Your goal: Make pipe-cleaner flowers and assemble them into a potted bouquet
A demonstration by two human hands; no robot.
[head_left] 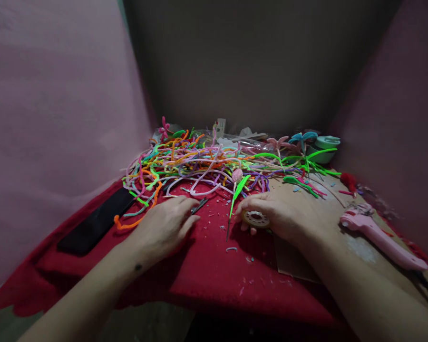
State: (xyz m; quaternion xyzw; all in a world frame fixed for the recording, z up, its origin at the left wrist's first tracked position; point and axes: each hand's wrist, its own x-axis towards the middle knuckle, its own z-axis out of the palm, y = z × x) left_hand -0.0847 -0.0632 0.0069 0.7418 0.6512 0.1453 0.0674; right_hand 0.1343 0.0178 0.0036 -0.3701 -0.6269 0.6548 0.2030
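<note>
My left hand (171,218) is low over the red cloth, its fingers curled over a pair of small scissors (200,205). The dark blades stick out past the fingertips; the handles are hidden. My right hand (276,211) grips a roll of tape (256,219) with a pale, holed core, held on its edge. Between the hands lies a pipe-cleaner flower stem with a pink bud (237,175), a bright green leaf (241,186) and a thin bare stem end pointing toward me. The right fingertips are close beside this stem; whether they touch it I cannot tell.
A tangled heap of colourful pipe cleaners (185,164) spans the back. A black phone (96,221) lies at left. On the cardboard (328,232) at right rests a pink glue gun (383,235). Finished flowers (303,137) and a mint-green roll (324,148) stand behind; scraps litter the cloth.
</note>
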